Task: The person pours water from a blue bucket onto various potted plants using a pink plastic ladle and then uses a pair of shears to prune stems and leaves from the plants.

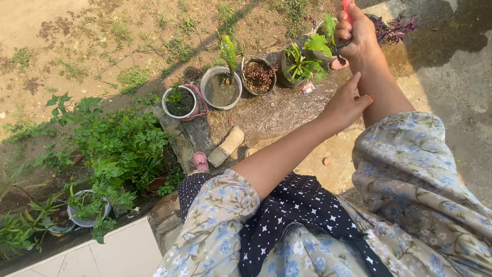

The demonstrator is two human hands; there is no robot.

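The right hand (357, 32) is closed in a fist around a slim red handle (346, 7), raised above leafy potted plants (306, 59) on the ground. The handle looks rigid and light, best gripped mid-shaft; its end is out of view. The left hand (346, 105) hangs open just below, fingers loosely apart, holding nothing.

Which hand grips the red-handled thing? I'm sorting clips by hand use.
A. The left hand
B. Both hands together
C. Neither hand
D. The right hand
D: the right hand is raised over the potted plants, fingers closed round the red handle, while the left hand rests against the right forearm, holding nothing.
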